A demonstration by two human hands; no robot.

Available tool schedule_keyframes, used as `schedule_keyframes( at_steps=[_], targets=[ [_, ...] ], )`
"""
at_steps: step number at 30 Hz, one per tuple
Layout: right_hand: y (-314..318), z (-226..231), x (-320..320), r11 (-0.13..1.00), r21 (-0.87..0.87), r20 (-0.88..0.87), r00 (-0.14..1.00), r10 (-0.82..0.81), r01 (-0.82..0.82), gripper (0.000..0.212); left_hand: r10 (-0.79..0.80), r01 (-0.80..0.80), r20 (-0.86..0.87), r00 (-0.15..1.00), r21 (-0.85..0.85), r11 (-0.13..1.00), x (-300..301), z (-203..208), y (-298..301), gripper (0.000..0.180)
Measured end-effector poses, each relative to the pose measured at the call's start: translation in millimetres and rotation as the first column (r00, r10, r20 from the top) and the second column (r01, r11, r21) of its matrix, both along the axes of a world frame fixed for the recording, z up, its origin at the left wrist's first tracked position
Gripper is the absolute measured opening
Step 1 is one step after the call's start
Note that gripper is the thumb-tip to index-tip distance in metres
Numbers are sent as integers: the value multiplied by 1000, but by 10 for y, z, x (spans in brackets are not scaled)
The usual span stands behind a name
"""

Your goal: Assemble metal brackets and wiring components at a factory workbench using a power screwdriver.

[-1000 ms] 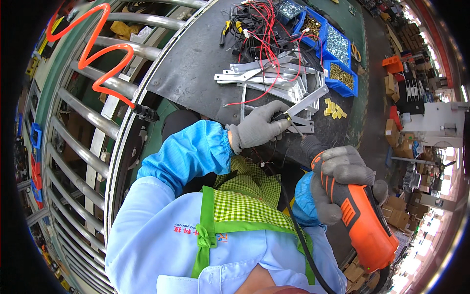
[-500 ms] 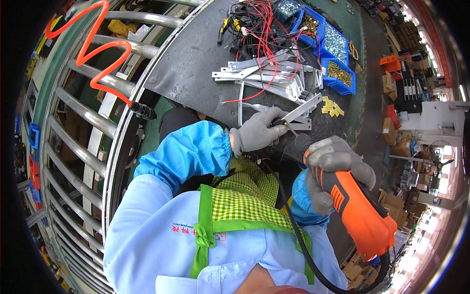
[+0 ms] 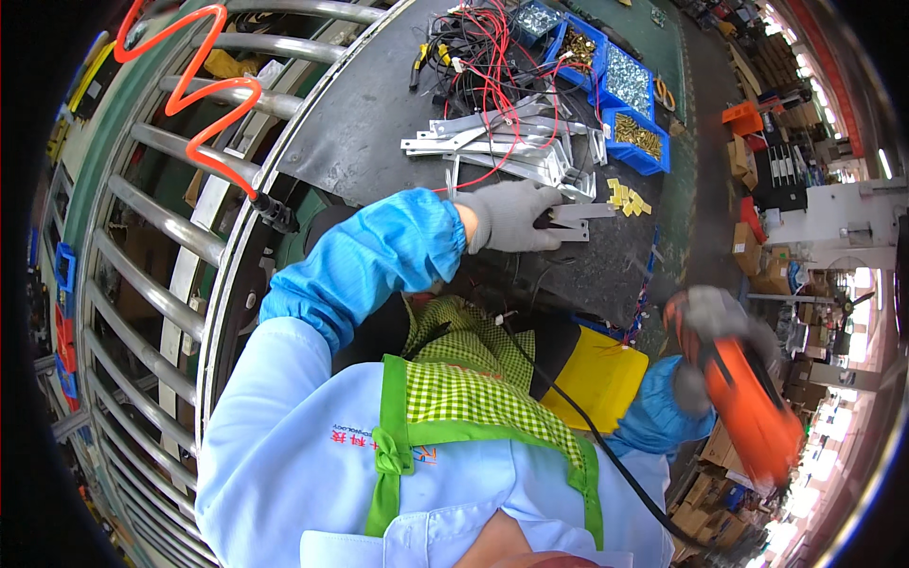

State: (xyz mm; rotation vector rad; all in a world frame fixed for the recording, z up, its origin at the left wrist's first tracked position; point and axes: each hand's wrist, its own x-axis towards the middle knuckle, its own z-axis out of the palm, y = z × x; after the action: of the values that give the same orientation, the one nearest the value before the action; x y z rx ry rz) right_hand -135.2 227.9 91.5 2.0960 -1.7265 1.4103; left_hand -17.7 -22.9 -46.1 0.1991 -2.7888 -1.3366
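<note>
My left hand [image 3: 519, 216], in a grey glove, is closed on a white flat metal bracket [image 3: 585, 212] over the near part of the dark bench. The bracket's punched end sticks out to the right of my fingers. Away to the right, past the bench edge, my right hand [image 3: 721, 317] grips an orange corded power drill [image 3: 753, 407], both smeared by motion. More white metal brackets [image 3: 516, 147] lie heaped beyond my left hand. Red and black wires [image 3: 488, 57] are tangled on and behind that heap. Small yellow pieces [image 3: 627, 197] sit just past the bracket's end.
Blue bins of screws and other small fasteners [image 3: 639, 137] line the bench's far right. A yellow seat-like surface [image 3: 606, 374] shows below the bench, with the drill's black cord [image 3: 606, 450] crossing near it. Metal rollers [image 3: 170, 218] and a coiled orange air hose [image 3: 222, 90] are at left.
My right hand has swung the drill right, away from the bracket. My left hand has shifted slightly up and right, and the bracket it holds now lies closer to level.
</note>
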Motion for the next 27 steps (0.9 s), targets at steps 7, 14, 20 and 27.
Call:
schedule_keyframes(
  at_steps=[7, 14, 20, 27],
  targets=[
    [126, -915, -766, 688, 592, -593, 805, 18, 420, 47, 61, -4, 115, 992, -442, 897, -18, -274, 75, 47],
    [-114, -1571, -1278, 736, 450, -801, 594, 81, 506, 42, 59, -145, -192, 980, -469, 871, -50, -616, 41, 46],
    [-689, -1215, -987, 515, 635, -653, 756, -40, 576, 38, 6, -79, -186, 983, -389, 918, -17, -699, -24, 49],
    [-1722, -1450, -502, 719, 524, -702, 710, 60, 457, 38, 101, -145, -121, 987, -434, 889, 7, -648, -16, 60]
  ],
)
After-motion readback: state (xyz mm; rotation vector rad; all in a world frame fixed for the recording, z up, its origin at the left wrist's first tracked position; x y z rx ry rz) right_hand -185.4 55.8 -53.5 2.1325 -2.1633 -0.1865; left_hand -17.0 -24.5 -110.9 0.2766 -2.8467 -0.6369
